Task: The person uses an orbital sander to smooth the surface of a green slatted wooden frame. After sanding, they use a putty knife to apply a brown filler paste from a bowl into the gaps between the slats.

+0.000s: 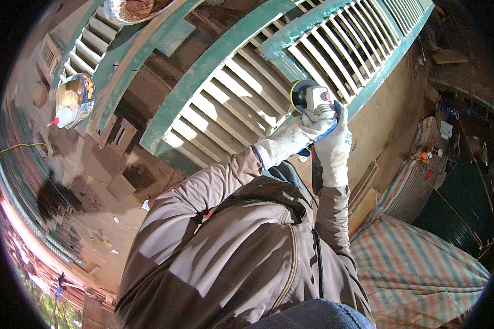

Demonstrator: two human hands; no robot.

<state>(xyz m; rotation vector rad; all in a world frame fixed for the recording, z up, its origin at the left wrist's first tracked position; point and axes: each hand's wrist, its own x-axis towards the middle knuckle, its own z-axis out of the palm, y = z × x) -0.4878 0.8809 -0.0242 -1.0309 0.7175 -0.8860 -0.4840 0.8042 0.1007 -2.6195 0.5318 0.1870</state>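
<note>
My left hand [301,132] and my right hand [336,143] wear white knit gloves and are closed together round a small power sander [318,102]. It has a pale body and a round dark pad with a yellow rim. The pad lies over the green frame edge of a slatted wooden shutter [292,70], beside its pale slats; whether it touches the wood I cannot tell. This shutter overlaps a second slatted shutter [175,109] with a green frame. My left fingers are partly hidden behind the sander.
At left, a tub [78,98] holds a white bottle with a red tip. A silvery bowl [140,10] with brown contents stands at the top. More green frames lie at upper left. A striped sheet [417,268] covers the lower right; a yellow cord [57,155] crosses the left ground.
</note>
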